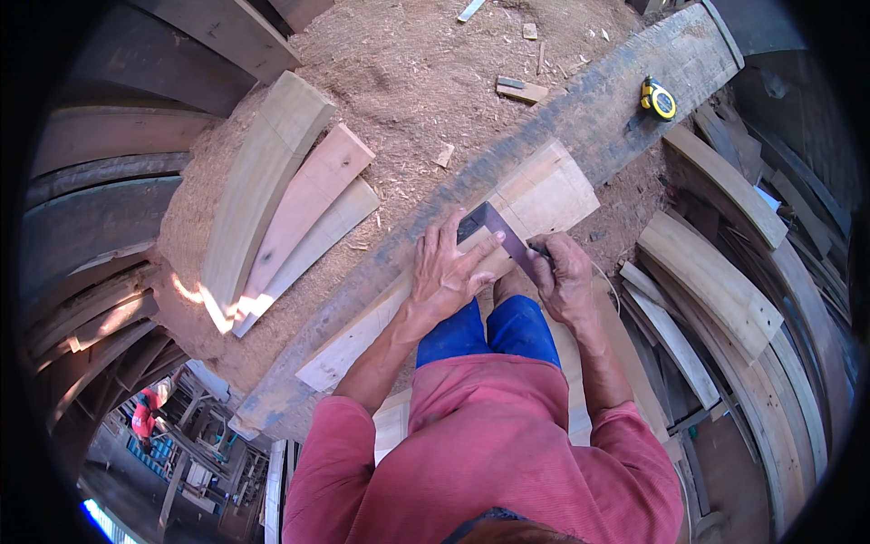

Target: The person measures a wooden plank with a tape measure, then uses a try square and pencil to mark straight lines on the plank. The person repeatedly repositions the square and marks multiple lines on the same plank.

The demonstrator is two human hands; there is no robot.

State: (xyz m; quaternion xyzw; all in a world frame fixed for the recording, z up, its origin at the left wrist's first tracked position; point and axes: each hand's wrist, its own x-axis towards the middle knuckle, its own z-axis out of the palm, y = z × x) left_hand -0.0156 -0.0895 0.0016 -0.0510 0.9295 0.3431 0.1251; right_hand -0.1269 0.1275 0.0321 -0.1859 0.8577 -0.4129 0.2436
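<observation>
The left hand [450, 268] lies flat, fingers spread, pressing a metal square [497, 232] onto a pale board [544, 195] that rests on a long dark plank [598, 109]. Just right, the right hand [564, 276] pinches a small dark marking tool, touching the square's edge. A yellow tape measure [659, 98] sits far right on the plank.

Pale planed wooden board [535, 201] — dark metal square [504, 238] — rough sawdust [408, 82].

right hand [564, 276]: tool in grip hidden | square [497, 234]: blade partly under left hand [449, 267]
</observation>
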